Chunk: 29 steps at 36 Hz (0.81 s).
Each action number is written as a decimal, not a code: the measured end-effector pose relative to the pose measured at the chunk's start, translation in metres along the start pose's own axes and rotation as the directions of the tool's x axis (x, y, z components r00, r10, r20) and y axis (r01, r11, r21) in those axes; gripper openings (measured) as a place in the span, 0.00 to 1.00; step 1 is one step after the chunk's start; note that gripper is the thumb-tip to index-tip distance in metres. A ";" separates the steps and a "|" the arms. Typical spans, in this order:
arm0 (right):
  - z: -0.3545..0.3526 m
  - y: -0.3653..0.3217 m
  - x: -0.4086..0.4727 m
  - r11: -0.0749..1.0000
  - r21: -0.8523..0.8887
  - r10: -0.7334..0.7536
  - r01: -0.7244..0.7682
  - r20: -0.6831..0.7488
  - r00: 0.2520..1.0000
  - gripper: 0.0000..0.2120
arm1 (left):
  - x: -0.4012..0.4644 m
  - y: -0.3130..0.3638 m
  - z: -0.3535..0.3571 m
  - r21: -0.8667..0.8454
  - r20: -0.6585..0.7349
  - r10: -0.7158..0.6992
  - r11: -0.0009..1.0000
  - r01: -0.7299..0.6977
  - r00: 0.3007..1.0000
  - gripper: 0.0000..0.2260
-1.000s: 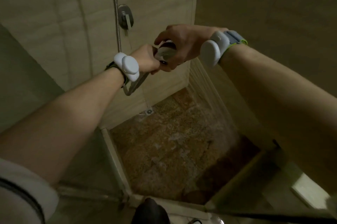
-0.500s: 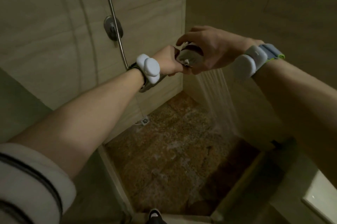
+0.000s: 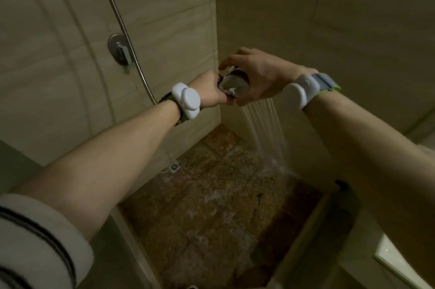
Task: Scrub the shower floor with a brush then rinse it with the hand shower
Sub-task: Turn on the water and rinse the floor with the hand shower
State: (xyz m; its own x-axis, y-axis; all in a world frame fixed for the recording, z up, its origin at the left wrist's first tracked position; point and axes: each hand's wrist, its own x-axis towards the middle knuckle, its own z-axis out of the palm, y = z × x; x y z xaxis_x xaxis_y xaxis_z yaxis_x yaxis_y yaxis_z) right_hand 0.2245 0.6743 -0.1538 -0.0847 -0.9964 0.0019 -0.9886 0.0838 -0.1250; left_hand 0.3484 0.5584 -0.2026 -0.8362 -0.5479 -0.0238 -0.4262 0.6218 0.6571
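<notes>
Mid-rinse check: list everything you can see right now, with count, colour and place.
hand shower: one, chrome, held in both hands, spraying
water spray: one stream, falling by the right wall
hose: one, metal, down the left wall
wall valve: one, chrome, left wall
floor drain: one, white, far-left floor corner
shower floor: brown stone, wet
wrist bands: two, white, one per wrist
left hand: on the handle
right hand: over the head

hand shower [image 3: 235, 85] mostly hidden by hands | hose [image 3: 122, 27] cut off top
</notes>
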 end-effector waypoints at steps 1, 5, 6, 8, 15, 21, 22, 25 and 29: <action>0.000 -0.003 0.004 1.000 0.001 0.000 0.000 0.005 1.000 0.41 | -0.002 -0.003 -0.002 -0.004 0.003 -0.011 1.000 0.011 1.000 0.11; -0.003 -0.014 0.012 1.000 0.014 -0.003 0.002 0.031 1.000 0.42 | -0.012 -0.012 -0.008 -0.012 -0.001 -0.040 0.999 0.040 0.999 0.09; -0.003 -0.017 0.013 1.000 0.018 -0.012 0.011 0.038 0.999 0.43 | -0.015 -0.012 -0.008 -0.007 -0.007 -0.050 0.999 0.050 0.999 0.08; -0.004 -0.026 0.015 0.999 0.017 -0.038 0.037 0.048 0.998 0.44 | -0.024 -0.015 -0.011 0.001 -0.020 -0.065 0.998 0.065 0.998 0.07; -0.008 -0.049 0.016 0.995 0.005 -0.098 0.098 0.032 0.995 0.44 | -0.043 -0.028 -0.020 -0.037 -0.039 -0.120 0.992 0.119 0.992 0.06; -0.013 -0.049 0.014 0.995 0.011 -0.103 0.103 0.011 0.995 0.44 | -0.043 -0.024 -0.021 -0.058 -0.053 -0.095 0.994 0.092 0.994 0.08; -0.012 -0.048 0.013 0.994 0.011 -0.105 0.105 0.003 0.994 0.44 | -0.042 -0.024 -0.021 -0.057 -0.060 -0.093 0.994 0.089 0.994 0.07; -0.011 -0.043 0.012 0.994 0.012 -0.108 0.108 -0.026 0.994 0.43 | -0.039 -0.021 -0.022 -0.043 -0.095 -0.084 0.996 0.080 0.992 0.07; -0.011 -0.039 0.012 0.992 -0.009 -0.130 0.129 -0.075 0.989 0.44 | -0.036 -0.020 -0.026 -0.012 -0.146 -0.051 0.999 0.050 0.988 0.10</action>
State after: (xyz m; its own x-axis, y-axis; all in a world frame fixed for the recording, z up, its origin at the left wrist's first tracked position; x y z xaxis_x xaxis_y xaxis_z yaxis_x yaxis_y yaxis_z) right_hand 0.2604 0.6596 -0.1376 0.0352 -0.9951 0.0927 -0.9923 -0.0458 -0.1151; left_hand 0.3959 0.5515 -0.1955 -0.7540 -0.6547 0.0526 -0.4634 0.5870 0.6639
